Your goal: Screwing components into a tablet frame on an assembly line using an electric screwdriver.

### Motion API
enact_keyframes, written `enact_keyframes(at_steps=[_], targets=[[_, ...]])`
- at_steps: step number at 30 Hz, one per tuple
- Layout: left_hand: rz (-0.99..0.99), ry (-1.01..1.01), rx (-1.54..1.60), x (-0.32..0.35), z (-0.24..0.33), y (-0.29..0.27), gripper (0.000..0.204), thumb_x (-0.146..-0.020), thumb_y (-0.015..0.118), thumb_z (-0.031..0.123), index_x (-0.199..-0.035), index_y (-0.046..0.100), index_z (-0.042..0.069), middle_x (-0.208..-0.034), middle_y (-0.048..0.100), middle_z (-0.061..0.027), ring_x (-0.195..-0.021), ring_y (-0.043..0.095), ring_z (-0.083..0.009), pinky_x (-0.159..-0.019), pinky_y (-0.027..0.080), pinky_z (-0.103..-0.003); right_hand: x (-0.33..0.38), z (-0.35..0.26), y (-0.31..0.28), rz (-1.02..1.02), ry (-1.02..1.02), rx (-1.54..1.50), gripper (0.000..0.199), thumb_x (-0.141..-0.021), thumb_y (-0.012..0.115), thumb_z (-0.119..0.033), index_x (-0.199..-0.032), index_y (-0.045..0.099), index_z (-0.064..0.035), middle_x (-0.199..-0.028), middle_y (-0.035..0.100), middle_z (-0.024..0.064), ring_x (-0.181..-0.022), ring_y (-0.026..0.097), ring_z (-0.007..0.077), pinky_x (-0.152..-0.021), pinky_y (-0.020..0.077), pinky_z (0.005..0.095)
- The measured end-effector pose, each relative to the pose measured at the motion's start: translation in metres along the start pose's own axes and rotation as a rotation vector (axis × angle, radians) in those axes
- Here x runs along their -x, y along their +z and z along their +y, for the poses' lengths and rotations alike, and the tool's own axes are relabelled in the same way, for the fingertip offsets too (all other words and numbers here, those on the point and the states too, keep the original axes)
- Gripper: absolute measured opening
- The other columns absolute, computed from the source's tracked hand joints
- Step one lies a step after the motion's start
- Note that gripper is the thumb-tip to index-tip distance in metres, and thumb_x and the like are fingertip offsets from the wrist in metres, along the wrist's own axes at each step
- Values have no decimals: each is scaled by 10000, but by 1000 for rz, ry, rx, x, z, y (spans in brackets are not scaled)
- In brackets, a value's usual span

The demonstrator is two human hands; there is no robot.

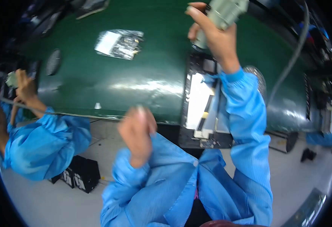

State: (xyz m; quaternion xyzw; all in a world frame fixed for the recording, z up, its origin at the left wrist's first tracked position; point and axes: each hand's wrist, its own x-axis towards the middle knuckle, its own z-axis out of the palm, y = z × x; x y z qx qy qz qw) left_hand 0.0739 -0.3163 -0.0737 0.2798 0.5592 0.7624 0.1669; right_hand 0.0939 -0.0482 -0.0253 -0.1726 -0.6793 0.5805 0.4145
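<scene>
Over the far part of the table, my right hand [222, 39] is closed round a bulky pale grey-green hand tool [226, 14]; its exact kind does not show. Below that hand lies an opened flat device panel [198, 100], with a white sheet-like area, dark strips and a black lower edge. My right sleeve covers part of its right side. My left hand [137, 130] hangs in front of the table's near edge, left of the panel. Motion smears its fingers, and I cannot make out anything in it.
A clear plastic bag of small dark parts [125, 44] lies on the green table [86, 85]. A small white piece [97, 106] sits near the front edge. At the left, a co-worker's hand [25, 89] is beside a pale tool. A grey cable [296, 47] hangs at the right.
</scene>
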Motion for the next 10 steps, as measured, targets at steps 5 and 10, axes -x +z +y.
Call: enact_keyframes(at_steps=[5,10], targets=[[-245,-725,-63,86,-46,-1,347,-1057,606,385,-1181,619,60,-931,638,-25,-825,599,-85,-712,509,-268,-2,-14,-73,60,-110,-5,421,-1022,646,-331,-1301,690,-18,-859,708,46,-850,669,112,-779,526,277],[-396,-1020,510,66,-57,34,607,-1070,578,363,-1456,447,-87,-1357,640,-127,-1193,616,-137,-997,523,-342,-8,-48,-113,179,-200,0,300,-957,642,-161,-1164,634,57,-693,629,146,-555,607,197,-501,520,296]])
